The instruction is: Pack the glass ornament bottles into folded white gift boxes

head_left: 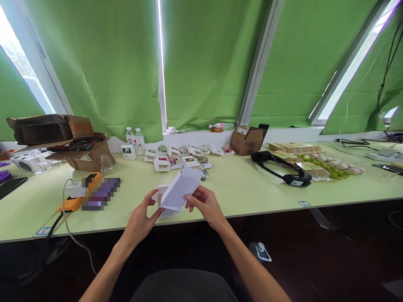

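Both my hands hold a small white cardboard box [181, 189] just above the near edge of the pale green table [239, 188]. My left hand [143, 220] grips the box's lower left part, thumb and fingers closed on it. My right hand [204, 204] pinches the box's right side, where a white flap or sleeve tilts up toward the back. Behind the box, several small white boxes with picture labels and round glass ornaments [182, 157] lie spread on the table.
Open brown cartons [59, 138] stand at the left, a smaller one [247, 140] at the back. Two water bottles [135, 138] stand by the windowsill. An orange device [78, 195] with a cable lies left. A black headset [283, 167] and rows of tan boxes and pale round pieces [317, 163] lie right.
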Demonstrator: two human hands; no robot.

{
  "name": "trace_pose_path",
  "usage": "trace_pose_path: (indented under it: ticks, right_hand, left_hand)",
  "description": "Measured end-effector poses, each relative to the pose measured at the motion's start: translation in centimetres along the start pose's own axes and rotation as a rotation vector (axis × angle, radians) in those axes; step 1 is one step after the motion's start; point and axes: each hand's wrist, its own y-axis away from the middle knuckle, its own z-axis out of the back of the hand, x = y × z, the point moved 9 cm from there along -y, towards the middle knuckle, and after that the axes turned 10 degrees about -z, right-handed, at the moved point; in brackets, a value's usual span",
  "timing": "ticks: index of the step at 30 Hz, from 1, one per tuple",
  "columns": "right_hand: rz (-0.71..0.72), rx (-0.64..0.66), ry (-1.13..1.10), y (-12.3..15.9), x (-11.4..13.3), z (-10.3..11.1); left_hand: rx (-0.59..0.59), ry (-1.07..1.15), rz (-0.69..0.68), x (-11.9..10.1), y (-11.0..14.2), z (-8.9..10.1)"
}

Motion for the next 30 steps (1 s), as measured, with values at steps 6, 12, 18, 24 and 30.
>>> trace_pose_path:
  ticks: [6,12,18,24,30]
  right_hand:
    - [0.031,-0.024,0.005,0.2,0.4,-0.1]
    - [0.076,-0.039,0.013,0.6,0.8,-0.1]
    - [0.089,-0.054,0.028,0.4,0.6,0.1]
    - [0.081,-0.061,0.081,0.3,0.7,0.1]
    - [0.059,-0.073,0.143,0.3,0.5,0.4]
  left_hand:
    - [0.032,-0.013,-0.011,-0.7,0.1,-0.4]
    - [0.053,-0.078,-0.045,-0.7,0.4,-1.0]
    - [0.044,-0.138,-0.068,-0.9,0.5,-1.0]
    - [0.045,-0.130,-0.083,-1.4,0.4,-0.8]
    - [0.047,-0.087,-0.096,-1.4,0.2,-0.8]
